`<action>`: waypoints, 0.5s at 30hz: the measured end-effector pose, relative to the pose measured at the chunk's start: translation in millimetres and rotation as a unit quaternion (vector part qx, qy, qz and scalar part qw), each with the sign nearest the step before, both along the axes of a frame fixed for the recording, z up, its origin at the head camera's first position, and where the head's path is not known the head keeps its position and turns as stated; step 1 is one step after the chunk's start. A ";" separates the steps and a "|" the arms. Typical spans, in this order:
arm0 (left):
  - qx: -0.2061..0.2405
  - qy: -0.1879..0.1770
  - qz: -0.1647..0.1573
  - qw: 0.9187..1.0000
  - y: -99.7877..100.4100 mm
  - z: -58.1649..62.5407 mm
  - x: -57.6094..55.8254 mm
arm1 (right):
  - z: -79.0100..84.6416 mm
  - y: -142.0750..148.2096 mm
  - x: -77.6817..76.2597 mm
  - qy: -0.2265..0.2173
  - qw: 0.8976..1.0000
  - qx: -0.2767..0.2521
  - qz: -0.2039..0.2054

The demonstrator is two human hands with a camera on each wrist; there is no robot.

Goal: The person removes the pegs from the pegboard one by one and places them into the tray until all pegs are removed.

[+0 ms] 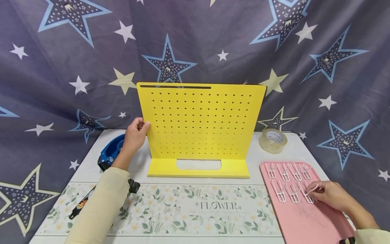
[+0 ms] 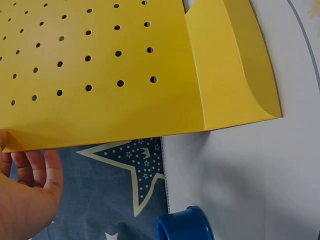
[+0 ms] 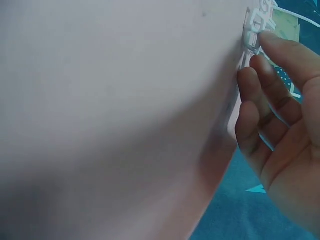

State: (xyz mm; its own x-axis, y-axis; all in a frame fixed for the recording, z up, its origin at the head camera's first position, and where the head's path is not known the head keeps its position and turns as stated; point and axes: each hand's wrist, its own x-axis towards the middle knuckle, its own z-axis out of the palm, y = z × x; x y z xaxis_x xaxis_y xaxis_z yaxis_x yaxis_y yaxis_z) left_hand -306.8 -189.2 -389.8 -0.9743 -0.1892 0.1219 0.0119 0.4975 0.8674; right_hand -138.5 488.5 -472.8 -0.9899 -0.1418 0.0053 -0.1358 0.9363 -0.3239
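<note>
A yellow pegboard (image 1: 198, 118) stands upright on its folded base on the white table. At its left edge my left hand (image 1: 136, 134) grips the board, thumb on the front and fingers behind; the left wrist view shows this hand (image 2: 32, 187) at the board's side. Over the pink tray (image 1: 307, 223) on the right, my right hand (image 1: 332, 195) pinches a white wire hook (image 1: 312, 188). Several more white hooks (image 1: 294, 195) lie in two rows on the tray. In the right wrist view, the fingers partly hide the hooks (image 3: 257, 22).
A roll of clear tape (image 1: 273, 144) sits behind the tray. Left of the board is a blue and black object (image 1: 111, 150), partly hidden by the left arm. A floral mat (image 1: 189, 220) runs along the table front, and a star-patterned curtain (image 1: 207, 44) hangs behind.
</note>
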 end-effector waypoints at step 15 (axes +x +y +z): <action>0.005 -0.022 -0.033 0.999 -7.0 14.9 4.8 | 59.9 11.2 -12.7 0.062 0.996 0.044 -0.046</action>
State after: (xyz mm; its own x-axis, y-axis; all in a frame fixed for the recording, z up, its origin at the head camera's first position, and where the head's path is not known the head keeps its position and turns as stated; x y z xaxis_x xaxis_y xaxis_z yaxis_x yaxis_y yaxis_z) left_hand -302.1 -196.1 -374.9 -0.9893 -0.1244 0.0767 0.0063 0.4882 0.8727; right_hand -151.2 499.7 -413.0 -0.9912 -0.0564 0.1194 -0.0826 0.9704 -0.2270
